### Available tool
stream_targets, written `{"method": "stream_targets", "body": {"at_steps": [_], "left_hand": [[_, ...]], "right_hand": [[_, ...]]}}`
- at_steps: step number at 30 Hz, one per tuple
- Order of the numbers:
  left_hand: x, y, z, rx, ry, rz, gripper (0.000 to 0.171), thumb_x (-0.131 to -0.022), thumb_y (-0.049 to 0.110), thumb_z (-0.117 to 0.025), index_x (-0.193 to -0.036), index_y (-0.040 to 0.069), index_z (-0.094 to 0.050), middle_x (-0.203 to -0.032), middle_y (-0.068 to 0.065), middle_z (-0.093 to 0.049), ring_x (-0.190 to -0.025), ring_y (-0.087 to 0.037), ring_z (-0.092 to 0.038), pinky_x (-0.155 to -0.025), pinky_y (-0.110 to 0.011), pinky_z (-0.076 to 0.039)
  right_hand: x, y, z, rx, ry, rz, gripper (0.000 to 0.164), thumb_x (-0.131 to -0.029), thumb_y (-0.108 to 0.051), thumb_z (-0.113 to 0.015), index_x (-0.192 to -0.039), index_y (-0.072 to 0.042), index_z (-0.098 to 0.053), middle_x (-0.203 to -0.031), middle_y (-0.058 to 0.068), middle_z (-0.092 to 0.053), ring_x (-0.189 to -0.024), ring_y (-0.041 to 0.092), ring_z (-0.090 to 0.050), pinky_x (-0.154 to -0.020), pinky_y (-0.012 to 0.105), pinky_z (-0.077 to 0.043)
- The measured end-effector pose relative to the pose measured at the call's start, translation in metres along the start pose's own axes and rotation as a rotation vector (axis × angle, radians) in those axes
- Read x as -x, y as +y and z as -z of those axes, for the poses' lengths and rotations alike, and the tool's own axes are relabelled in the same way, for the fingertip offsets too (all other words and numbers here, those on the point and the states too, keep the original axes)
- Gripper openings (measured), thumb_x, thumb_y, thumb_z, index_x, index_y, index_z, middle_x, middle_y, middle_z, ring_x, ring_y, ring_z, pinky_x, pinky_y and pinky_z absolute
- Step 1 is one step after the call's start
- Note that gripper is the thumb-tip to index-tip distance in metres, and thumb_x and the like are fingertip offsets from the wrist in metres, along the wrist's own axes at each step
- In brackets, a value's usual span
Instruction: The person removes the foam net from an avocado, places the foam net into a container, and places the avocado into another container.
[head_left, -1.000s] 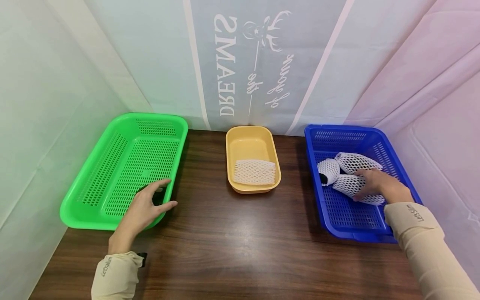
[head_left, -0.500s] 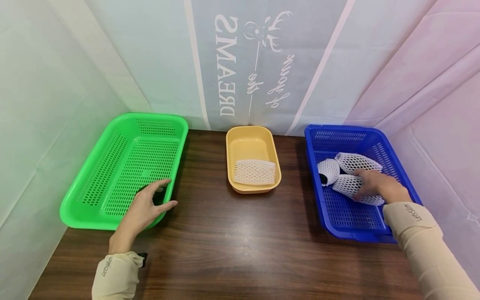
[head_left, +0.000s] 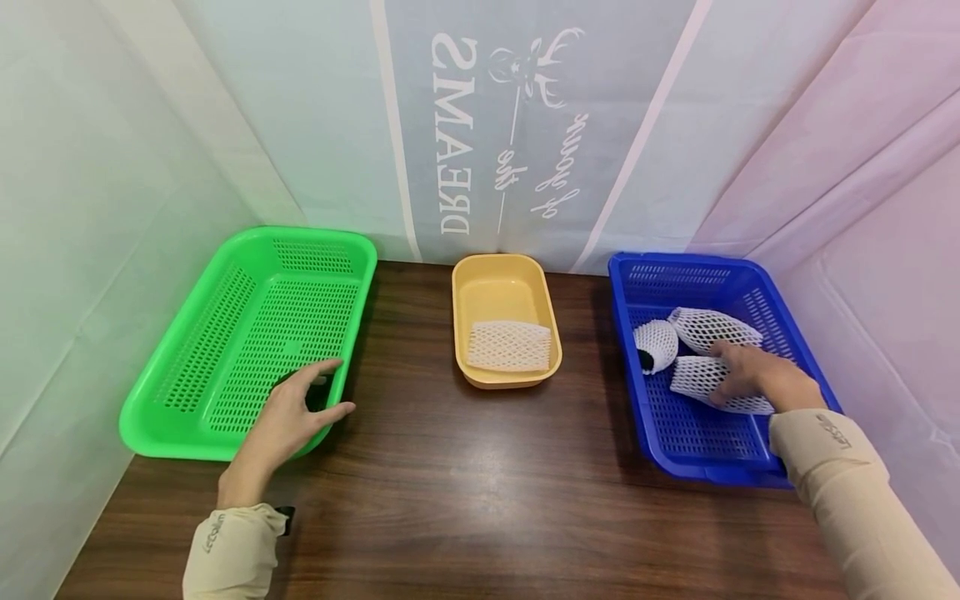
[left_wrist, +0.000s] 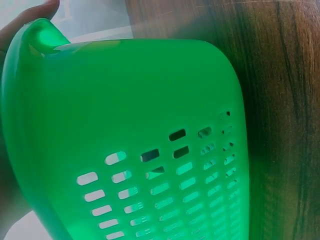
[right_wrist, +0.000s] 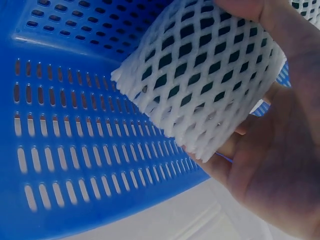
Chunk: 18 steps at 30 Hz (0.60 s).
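Note:
My right hand (head_left: 753,375) is in the blue basket (head_left: 701,472) and grips a white foam net sleeve (head_left: 697,379). Through its mesh something dark shows in the right wrist view, where the sleeve (right_wrist: 200,75) lies between thumb and fingers. Beside it in the basket are a second net-wrapped item (head_left: 712,327) and a rounder one (head_left: 657,345) with a dark end. My left hand (head_left: 281,425) is over the near right corner of the green basket (head_left: 180,450), thumb and forefinger spread apart. From the left wrist, the green basket's wall (left_wrist: 125,90) hides most of that hand.
A yellow tray (head_left: 502,292) stands mid-table near the back, with a flat foam net sleeve (head_left: 510,346) in it. Cloth walls (head_left: 525,125) enclose the brown wooden table (head_left: 480,500) at the back and sides. Black material (head_left: 318,392) shows behind my left hand.
The foam net sleeve in my right hand has shifted slightly right and toward me, its left end now farther from the round wrapped item. My left hand stays in place.

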<state>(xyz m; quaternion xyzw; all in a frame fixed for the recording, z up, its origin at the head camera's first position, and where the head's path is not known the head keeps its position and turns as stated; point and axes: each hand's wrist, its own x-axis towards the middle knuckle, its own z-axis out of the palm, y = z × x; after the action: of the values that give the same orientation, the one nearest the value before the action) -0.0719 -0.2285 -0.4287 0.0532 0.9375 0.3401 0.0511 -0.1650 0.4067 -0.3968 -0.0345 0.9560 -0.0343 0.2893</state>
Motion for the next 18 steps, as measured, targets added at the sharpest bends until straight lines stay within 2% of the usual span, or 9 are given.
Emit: {"method": "stream_targets", "body": {"at_steps": [6,10,18], "left_hand": [[0.0007,0.0000,0.0004,0.003,-0.002,-0.001,0.068,-0.090,0.030,-0.075,-0.147,0.007,-0.045,-0.148,-0.022,-0.047,-0.128,-0.043,-0.049,-0.101,-0.063,-0.044],[0.0009,-0.0006,0.0001,0.000,0.002,-0.001,0.068,-0.090,0.028,-0.075,-0.146,0.006,-0.045,-0.148,-0.022,-0.047,-0.129,-0.043,-0.049,-0.101,-0.063,-0.044],[0.0007,-0.0004,-0.0003,0.000,0.006,-0.005,0.068,-0.090,0.030,-0.075,-0.146,0.007,-0.045,-0.148,-0.021,-0.047,-0.127,-0.043,-0.050,-0.100,-0.062,-0.045]], "right_hand": [[0.0025,0.0014,0.0007,-0.023,0.012,0.027,0.084,-0.066,-0.036,-0.087,-0.127,0.003,-0.044,-0.119,0.040,-0.053,-0.103,0.052,-0.055,-0.081,0.067,-0.048],[0.0011,0.0012,0.0004,-0.041,0.021,0.054,0.082,-0.067,-0.031,-0.087,-0.124,0.006,-0.042,-0.113,0.038,-0.055,-0.100,0.048,-0.056,-0.082,0.062,-0.048],[0.0043,-0.0013,0.0048,-0.069,0.037,0.052,0.080,-0.069,-0.032,-0.085,-0.123,0.006,-0.040,-0.109,0.038,-0.058,-0.094,0.045,-0.058,-0.077,0.056,-0.050]]}}
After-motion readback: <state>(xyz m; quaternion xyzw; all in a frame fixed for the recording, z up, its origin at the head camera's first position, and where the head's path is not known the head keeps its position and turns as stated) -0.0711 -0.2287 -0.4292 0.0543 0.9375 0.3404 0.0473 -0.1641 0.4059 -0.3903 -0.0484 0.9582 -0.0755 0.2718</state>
